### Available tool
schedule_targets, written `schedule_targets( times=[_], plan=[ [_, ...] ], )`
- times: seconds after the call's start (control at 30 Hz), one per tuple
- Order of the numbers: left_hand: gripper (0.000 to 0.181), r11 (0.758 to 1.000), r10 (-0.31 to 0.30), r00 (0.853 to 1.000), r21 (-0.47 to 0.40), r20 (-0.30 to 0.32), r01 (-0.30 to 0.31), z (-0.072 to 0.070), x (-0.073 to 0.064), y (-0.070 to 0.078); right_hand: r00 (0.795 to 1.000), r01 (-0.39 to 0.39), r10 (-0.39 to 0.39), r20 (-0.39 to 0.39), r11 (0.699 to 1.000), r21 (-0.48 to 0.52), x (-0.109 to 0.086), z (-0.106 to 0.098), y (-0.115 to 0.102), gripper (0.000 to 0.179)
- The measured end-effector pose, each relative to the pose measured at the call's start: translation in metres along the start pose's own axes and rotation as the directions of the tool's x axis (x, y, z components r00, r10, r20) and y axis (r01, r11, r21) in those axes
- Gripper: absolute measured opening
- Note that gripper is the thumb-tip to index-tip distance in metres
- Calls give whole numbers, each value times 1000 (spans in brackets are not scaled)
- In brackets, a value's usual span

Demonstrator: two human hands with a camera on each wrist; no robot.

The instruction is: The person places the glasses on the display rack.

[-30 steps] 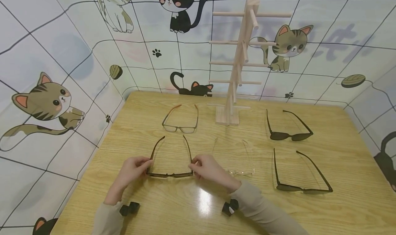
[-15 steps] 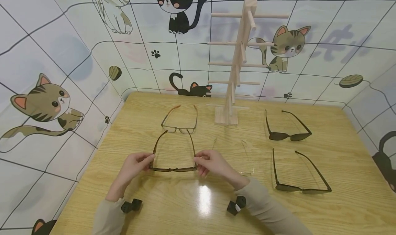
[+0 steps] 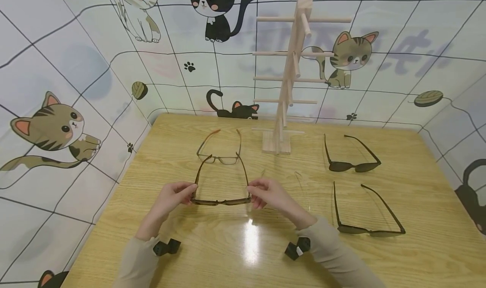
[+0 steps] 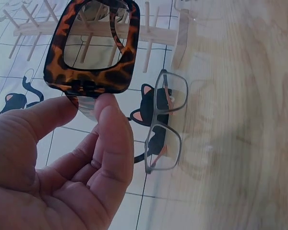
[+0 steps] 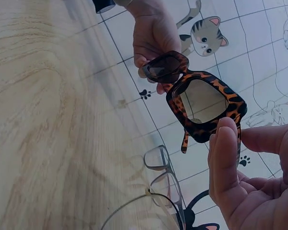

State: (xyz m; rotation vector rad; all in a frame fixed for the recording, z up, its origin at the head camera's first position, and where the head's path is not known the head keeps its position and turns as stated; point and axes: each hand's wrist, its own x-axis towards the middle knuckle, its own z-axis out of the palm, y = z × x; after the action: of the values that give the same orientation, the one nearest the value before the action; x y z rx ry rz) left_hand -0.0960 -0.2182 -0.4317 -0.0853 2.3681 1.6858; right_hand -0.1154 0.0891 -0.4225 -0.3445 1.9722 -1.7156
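Pale wall covering (image 3: 228, 68), printed with cartoon cats, paw marks and a dark line grid, surrounds a yellowish wood-grain table (image 3: 212, 237). Close to the middle of the table's far edge stands an upright stand of light wood (image 3: 289, 73), its post set with round pegs.

Both hands share one thing: chunky tortoiseshell sunglasses with squarish frames (image 3: 205, 203), held raised above the left-centre of the table. Their lenses face the near edge and their unfolded arms run towards the far edge. The left hand (image 3: 172, 197) pinches the left side by the hinge; the right hand (image 3: 271, 195) pinches the matching spot on the right – thumb against fingers in each.

Beyond, towards the far left corner, lie thin grey-rimmed eyeglasses with orange-brown arm tips (image 3: 228, 160); in the head view the sunglasses' arm tips overlap them. Just beside the right hand, partly hidden by it, is a very thin, pale pair of glasses (image 3: 298, 175). Towards the right edge rest two pairs of black sunglasses, arms unfolded – one nearer the far corner (image 3: 355, 167), one nearer the near edge (image 3: 353, 229).

Beige sleeves (image 3: 334, 246) cover the forearms, with small black blocks (image 3: 167, 247) at the wrists.
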Motion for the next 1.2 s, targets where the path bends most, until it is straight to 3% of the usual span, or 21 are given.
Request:
schedule_targets(
  times=[0.23,0.47,0.97,1.2],
  plan=[
    [41,999,-3,1000,-35,29,4,11,8,8,1000,10,-10,-28,1000,1,-6,-15,-1,42],
    [40,996,37,995,-90,95,-28,19,16,17,998,1,-1,-66,1000,-1,-12,-27,0,41],
    [40,991,18,991,-135,132,0,47,35,38,989,-24,29,-144,999,34,-25,-57,4,44],
    [37,988,39,987,-156,153,-15,61,46,46,988,-39,47,-149,998,56,-32,-73,6,42]
  ],
)
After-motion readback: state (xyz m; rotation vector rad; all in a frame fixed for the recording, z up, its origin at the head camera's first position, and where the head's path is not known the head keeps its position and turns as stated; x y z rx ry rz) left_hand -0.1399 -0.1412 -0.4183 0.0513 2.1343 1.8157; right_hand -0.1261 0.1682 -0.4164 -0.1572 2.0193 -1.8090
